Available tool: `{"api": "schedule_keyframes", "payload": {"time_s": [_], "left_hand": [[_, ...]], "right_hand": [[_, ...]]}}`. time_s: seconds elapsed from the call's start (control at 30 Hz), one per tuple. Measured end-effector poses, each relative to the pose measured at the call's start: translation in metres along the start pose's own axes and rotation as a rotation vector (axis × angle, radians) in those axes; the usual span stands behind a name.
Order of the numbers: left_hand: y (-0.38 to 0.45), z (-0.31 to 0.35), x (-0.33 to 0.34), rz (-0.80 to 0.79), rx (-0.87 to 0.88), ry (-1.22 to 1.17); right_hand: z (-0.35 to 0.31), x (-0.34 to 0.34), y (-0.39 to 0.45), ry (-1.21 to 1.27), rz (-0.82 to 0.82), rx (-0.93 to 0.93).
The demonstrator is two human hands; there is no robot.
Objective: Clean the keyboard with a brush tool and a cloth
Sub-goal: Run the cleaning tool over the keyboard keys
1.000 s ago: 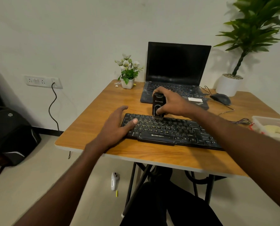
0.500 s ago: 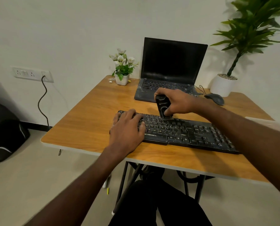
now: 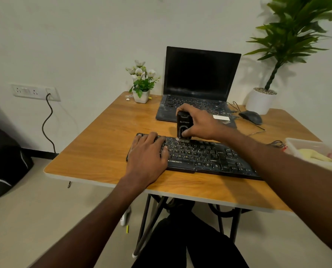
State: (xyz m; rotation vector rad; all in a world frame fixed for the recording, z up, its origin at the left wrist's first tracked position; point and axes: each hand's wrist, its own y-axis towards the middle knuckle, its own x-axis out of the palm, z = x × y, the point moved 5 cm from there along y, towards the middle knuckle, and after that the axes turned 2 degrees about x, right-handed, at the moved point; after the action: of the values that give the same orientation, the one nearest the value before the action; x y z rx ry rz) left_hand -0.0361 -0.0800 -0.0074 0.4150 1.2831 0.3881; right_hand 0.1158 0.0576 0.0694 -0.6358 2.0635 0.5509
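We see the black full-size plastic keyboard (image 3: 203, 157) lying flat near the front edge of the wood-grain table (image 3: 103, 151), angled slightly, its right end under the right forearm. Left hand (image 3: 147, 153) rests palm-down on the keyboard's left end, fingers straight and relaxed across the keys, gripping nothing. Right hand (image 3: 198, 120) has fingers and thumb curled round the black upright block-shaped brush tool (image 3: 184, 125); the tool stands roughly vertical with its lower end touching the top key rows, just right of the left fingertips. Behind the keyboard: open black laptop (image 3: 198, 84) with dark screen, small white pot of white flowers (image 3: 141, 84) to its left, dark mouse (image 3: 251, 117) to its right. A clear plastic tray (image 3: 304, 146) at the table's right edge holds a pale yellow cloth (image 3: 314, 156), well apart from both hands.
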Motion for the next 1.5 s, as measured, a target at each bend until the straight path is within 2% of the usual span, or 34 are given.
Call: {"api": "schedule_keyframes", "payload": {"time_s": [0.07,0.17,0.33,0.47,0.57,0.73,0.87,1.0,1.07,1.2,1.3,1.4,1.5], "left_hand": [[-0.001,0.0,0.0,-0.003,0.002,0.008],[-0.001,0.002,-0.001,0.001,0.01,0.012],[-0.002,0.003,-0.002,0.012,0.017,0.027],[-0.002,0.004,-0.004,0.032,0.021,0.025],[-0.001,0.003,-0.003,0.024,0.013,0.028],[-0.001,0.003,-0.003,0.032,0.013,0.028],[-0.001,0.003,-0.002,0.021,0.011,0.036],[-0.001,0.003,-0.001,0.027,0.018,0.031],[-0.002,0.002,0.0,0.017,0.015,0.036],[-0.002,0.002,0.0,0.021,0.014,0.04],[-0.002,0.001,0.0,0.03,0.019,0.045],[-0.002,0.002,0.0,0.026,0.015,0.051],[-0.002,0.0,0.001,0.03,0.021,0.046]], "right_hand": [[-0.003,-0.002,0.003,-0.035,0.019,-0.004],[-0.006,-0.001,0.004,0.063,0.057,-0.006],[-0.02,0.014,0.008,-0.098,0.023,-0.063],[-0.031,0.023,0.011,-0.034,0.04,-0.104],[-0.024,0.02,0.011,-0.2,0.046,-0.091],[-0.009,0.009,-0.01,-0.072,0.103,-0.075],[0.012,-0.01,-0.019,-0.123,0.097,-0.011],[0.025,-0.021,-0.035,0.041,0.113,0.026],[0.027,-0.018,-0.039,0.005,0.057,0.019],[0.02,-0.02,-0.036,-0.068,0.117,0.009],[0.017,-0.014,-0.039,-0.096,0.048,-0.033],[0.022,-0.025,-0.04,-0.196,0.075,0.005],[0.032,-0.028,-0.049,-0.093,0.081,0.022]]}}
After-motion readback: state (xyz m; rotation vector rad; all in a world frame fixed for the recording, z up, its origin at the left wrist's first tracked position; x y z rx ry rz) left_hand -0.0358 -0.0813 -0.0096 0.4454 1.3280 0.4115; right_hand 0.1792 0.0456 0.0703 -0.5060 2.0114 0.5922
